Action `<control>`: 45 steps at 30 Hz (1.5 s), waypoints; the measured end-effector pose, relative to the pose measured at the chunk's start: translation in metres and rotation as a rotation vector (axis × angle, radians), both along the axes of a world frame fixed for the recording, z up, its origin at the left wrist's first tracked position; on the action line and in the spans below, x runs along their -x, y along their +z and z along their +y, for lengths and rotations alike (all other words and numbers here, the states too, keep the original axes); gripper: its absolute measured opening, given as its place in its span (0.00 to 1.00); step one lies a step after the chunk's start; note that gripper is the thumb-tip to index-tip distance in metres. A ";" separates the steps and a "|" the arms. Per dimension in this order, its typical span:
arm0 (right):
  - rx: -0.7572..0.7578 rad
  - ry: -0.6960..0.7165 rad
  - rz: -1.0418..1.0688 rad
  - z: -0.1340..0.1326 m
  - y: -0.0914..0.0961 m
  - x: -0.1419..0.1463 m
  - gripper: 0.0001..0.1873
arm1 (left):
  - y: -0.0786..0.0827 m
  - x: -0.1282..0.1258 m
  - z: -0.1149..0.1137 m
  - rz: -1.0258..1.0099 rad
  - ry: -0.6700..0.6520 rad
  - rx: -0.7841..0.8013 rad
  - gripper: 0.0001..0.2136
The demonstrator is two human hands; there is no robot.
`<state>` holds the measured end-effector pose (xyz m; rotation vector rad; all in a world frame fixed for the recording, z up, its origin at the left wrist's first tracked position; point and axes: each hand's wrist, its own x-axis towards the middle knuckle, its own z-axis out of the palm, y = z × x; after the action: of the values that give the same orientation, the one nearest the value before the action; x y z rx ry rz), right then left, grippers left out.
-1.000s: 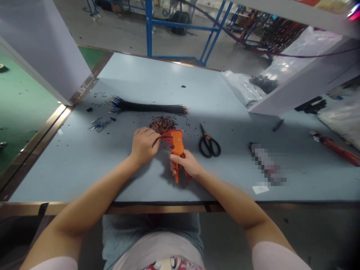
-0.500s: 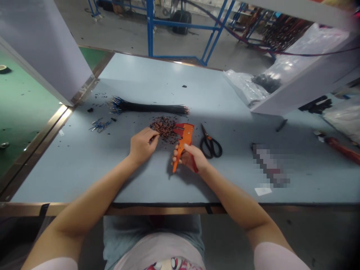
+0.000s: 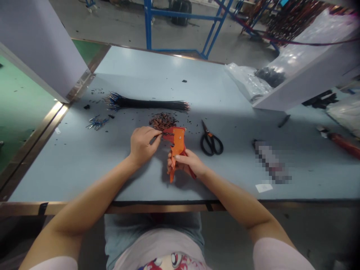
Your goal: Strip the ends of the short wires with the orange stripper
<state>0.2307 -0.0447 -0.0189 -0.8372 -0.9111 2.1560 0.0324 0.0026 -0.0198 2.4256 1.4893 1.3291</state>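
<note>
Being gripped by the clenched right hand (image 3: 189, 164), an orange wire stripper (image 3: 177, 146) has a thin wire (image 3: 160, 132) pinched into its jaws by the left hand (image 3: 142, 145), near a heap of wire ends (image 3: 163, 121).

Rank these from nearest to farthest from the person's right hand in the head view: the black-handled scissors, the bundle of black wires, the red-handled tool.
From the right hand:
1. Black-handled scissors: on the table, just to the hand's right.
2. Bundle of black wires: farther up the table, ahead and to the left.
3. Red-handled tool: far off at the table's right side.
</note>
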 end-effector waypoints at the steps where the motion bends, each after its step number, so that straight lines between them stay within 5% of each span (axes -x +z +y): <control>1: -0.006 0.002 0.004 0.000 0.000 0.000 0.18 | 0.000 0.000 0.000 0.003 0.003 0.003 0.08; 30: -0.199 0.002 -0.234 -0.001 0.005 0.000 0.17 | 0.004 -0.002 -0.003 0.066 -0.038 -0.065 0.07; 45: -0.255 -0.034 -0.259 -0.005 0.002 0.007 0.20 | 0.008 -0.001 -0.008 -0.013 -0.167 0.079 0.08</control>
<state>0.2236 -0.0492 -0.0174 -1.0063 -1.2615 1.8785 0.0339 -0.0054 -0.0121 2.4259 1.2773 1.2274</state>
